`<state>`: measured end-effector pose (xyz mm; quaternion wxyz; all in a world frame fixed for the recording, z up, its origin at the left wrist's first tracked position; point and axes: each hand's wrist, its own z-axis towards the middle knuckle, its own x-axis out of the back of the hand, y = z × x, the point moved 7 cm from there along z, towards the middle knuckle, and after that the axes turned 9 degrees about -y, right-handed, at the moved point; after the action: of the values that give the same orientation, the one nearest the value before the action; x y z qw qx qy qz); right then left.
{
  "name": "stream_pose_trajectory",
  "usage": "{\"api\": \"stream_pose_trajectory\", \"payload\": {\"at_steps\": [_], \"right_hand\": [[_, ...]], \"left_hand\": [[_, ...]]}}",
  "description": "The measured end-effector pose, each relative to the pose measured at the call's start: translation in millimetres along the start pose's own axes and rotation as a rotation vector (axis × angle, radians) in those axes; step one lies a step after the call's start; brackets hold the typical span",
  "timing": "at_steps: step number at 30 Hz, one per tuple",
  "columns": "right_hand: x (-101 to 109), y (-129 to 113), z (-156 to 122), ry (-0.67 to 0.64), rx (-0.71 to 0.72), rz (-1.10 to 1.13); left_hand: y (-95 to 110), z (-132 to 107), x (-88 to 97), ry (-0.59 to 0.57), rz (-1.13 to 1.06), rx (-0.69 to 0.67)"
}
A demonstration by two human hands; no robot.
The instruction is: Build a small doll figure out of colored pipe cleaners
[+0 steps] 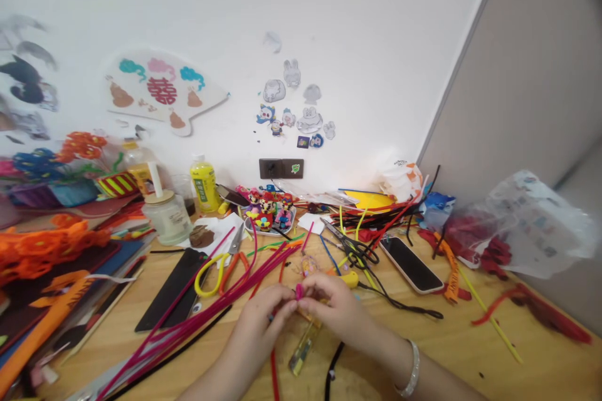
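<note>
My left hand [268,316] and my right hand [341,310] meet at the middle of the wooden table, fingertips pinched together. Between them is a small magenta coil of pipe cleaner [300,291], gripped from both sides. Fingers cover part of it. Just below lies a tool with a clear yellow handle [301,351]. A yellow-ended object [349,279] shows behind my right hand, partly hidden. Long magenta pipe cleaners [188,328] run in a bundle to the left of my left hand. Beyond them rest scissors with yellow and orange handles [207,276].
A phone [414,265] lies at the right, near black-handled scissors [360,247]. A tray of small figures [268,213], a yellow bottle [204,185] and a glass jar [167,219] stand toward the wall. Orange pipe-cleaner flowers [42,247] fill the left; a plastic bag [540,225] sits at the right.
</note>
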<state>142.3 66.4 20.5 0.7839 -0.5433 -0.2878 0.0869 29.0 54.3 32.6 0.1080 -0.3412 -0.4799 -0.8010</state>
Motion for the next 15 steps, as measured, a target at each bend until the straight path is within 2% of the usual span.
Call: {"api": "stream_pose_trajectory", "payload": {"at_steps": [5,9,11,13,15], "right_hand": [[4,-7,0,0.021,0.041,-0.364],[-8,-20,-3,0.03,0.286,-0.902],[-17,-23,-5,0.036,0.377,-1.095],[-20,-24,-6,0.034,0.395,-1.131],[-14,-25,-4,0.042,0.354,-1.044]], "left_hand": [[6,1,-6.0,-0.087,0.007,-0.008],[3,0,-5.5,-0.089,-0.004,0.06],[0,0,-3.5,-0.061,-0.013,0.097],[-4,2,-2.6,-0.05,-0.039,0.122],[-10,4,-1.6,-0.055,-0.069,0.152]]}}
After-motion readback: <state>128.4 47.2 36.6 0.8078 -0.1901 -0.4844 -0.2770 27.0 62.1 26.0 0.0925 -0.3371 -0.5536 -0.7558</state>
